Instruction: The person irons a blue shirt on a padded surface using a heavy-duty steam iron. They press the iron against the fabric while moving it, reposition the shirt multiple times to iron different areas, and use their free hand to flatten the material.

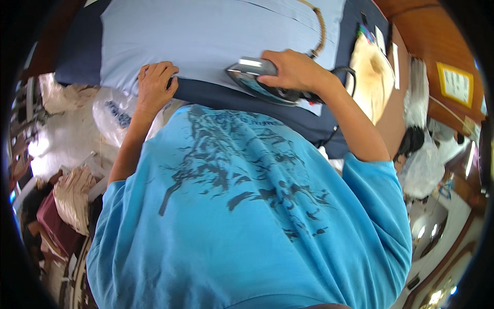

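Note:
A light blue cloth point(170, 36) is spread over a dark navy cover point(216, 93) on the table before me. My left hand point(156, 85) is at the cloth's near edge, its fingers bent and close together on the fabric, with the thumb to their right. To the right, my right hand point(290, 69) wraps round the handle of a clothes iron point(244, 82). The iron's pointed front faces left, and it rests along the cloth's near edge. Its soleplate is hidden. A tan wrapped cord point(322, 33) runs from behind the iron toward the far side.
A cream pad with a brown scorch mark point(374, 69) lies right of the cloth. Clear plastic bags point(422, 165) hang farther right, near a yellow-framed paper point(456, 84) on the wooden panel. Another plastic bag point(110, 116) is below the table at left, with beige cloth point(74, 198) beyond.

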